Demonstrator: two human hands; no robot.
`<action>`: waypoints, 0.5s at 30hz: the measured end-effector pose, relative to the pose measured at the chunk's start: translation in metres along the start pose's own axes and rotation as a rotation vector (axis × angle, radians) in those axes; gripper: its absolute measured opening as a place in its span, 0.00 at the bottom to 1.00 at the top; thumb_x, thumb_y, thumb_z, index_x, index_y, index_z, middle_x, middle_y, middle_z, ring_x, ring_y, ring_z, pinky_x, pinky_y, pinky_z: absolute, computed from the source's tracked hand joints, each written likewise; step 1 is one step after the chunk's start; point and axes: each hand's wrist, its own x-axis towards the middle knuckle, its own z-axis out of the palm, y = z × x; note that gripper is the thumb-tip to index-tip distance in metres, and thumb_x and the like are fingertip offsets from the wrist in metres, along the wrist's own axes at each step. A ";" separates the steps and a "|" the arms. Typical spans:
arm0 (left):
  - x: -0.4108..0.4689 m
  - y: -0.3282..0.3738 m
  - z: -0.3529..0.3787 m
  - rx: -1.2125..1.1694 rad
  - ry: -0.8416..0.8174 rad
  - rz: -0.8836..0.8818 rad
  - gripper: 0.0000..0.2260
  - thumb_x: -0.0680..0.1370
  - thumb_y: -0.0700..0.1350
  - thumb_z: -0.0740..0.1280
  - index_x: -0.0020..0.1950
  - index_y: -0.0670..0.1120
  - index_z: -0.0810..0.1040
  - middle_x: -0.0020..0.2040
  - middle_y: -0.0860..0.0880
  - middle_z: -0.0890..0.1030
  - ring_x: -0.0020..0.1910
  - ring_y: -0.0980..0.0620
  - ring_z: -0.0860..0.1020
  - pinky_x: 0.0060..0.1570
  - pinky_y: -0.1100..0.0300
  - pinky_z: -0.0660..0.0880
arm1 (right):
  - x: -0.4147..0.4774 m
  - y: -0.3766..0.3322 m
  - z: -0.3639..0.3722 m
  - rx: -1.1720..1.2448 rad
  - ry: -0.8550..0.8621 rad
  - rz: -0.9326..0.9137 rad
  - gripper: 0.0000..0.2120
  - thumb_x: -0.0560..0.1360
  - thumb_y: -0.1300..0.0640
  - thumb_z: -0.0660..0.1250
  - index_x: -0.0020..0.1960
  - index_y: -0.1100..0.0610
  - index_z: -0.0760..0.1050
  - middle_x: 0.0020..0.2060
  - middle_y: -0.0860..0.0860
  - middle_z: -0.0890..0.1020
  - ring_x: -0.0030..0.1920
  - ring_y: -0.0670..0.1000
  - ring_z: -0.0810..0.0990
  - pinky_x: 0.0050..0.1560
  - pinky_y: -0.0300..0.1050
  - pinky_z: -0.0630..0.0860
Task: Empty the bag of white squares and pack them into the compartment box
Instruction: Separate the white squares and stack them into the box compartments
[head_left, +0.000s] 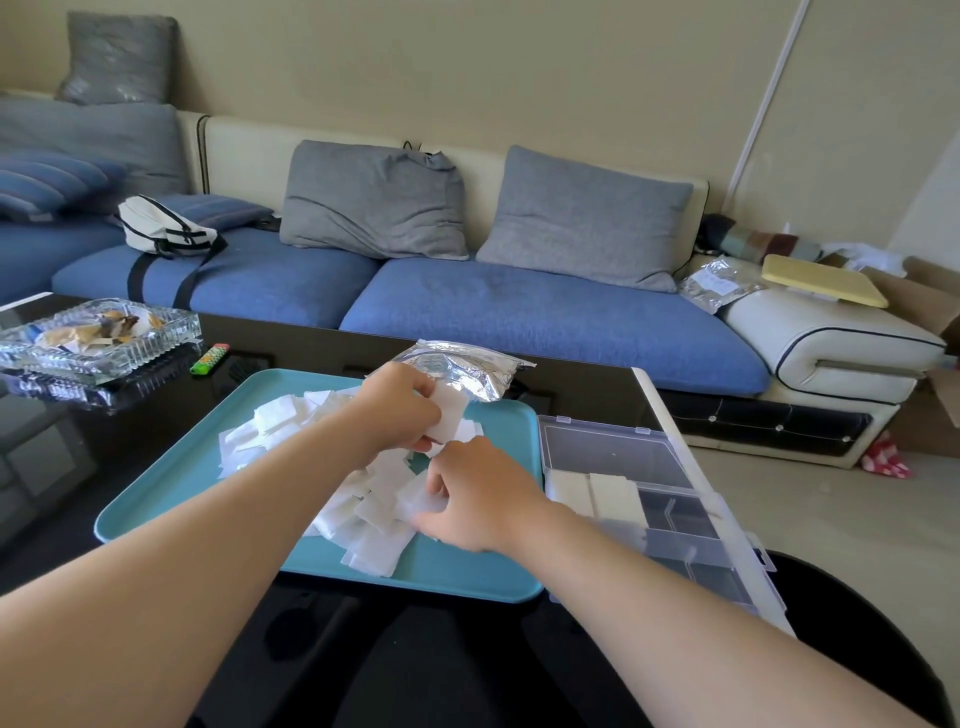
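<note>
Packing barely begun: left hand (400, 410) and right hand (467, 493) pinch white squares (275, 421) heaped on teal tray (171, 493); compartment box (613, 449) beside it holds two stacks (597, 493).

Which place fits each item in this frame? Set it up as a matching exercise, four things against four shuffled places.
Things
1. foil bag
2. compartment box
3. lighter
4. white squares

Places
A. left of the teal tray, on the dark table
B. at the tray's far edge
C. heaped on the tray
D. right of the tray, lid open

Pairs: 1-B, 2-D, 3-A, 4-C
</note>
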 end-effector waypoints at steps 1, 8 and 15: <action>0.000 0.000 0.000 0.001 -0.006 0.002 0.11 0.78 0.32 0.66 0.57 0.43 0.82 0.59 0.38 0.80 0.46 0.39 0.86 0.44 0.50 0.86 | 0.001 0.000 -0.001 -0.027 -0.003 -0.021 0.13 0.75 0.46 0.71 0.45 0.57 0.78 0.43 0.54 0.80 0.45 0.59 0.79 0.50 0.56 0.82; 0.002 -0.001 0.001 0.013 -0.028 0.008 0.15 0.78 0.33 0.67 0.64 0.43 0.81 0.60 0.40 0.79 0.44 0.43 0.85 0.41 0.52 0.86 | -0.006 -0.004 -0.006 -0.184 -0.032 -0.115 0.20 0.79 0.51 0.66 0.34 0.53 0.59 0.33 0.52 0.67 0.35 0.57 0.68 0.33 0.47 0.64; 0.002 -0.001 0.000 0.037 -0.039 0.024 0.15 0.78 0.33 0.67 0.63 0.43 0.82 0.59 0.40 0.81 0.47 0.39 0.86 0.44 0.48 0.86 | -0.006 -0.002 -0.015 -0.070 -0.014 -0.023 0.14 0.81 0.58 0.56 0.37 0.54 0.62 0.37 0.55 0.70 0.41 0.60 0.72 0.33 0.48 0.60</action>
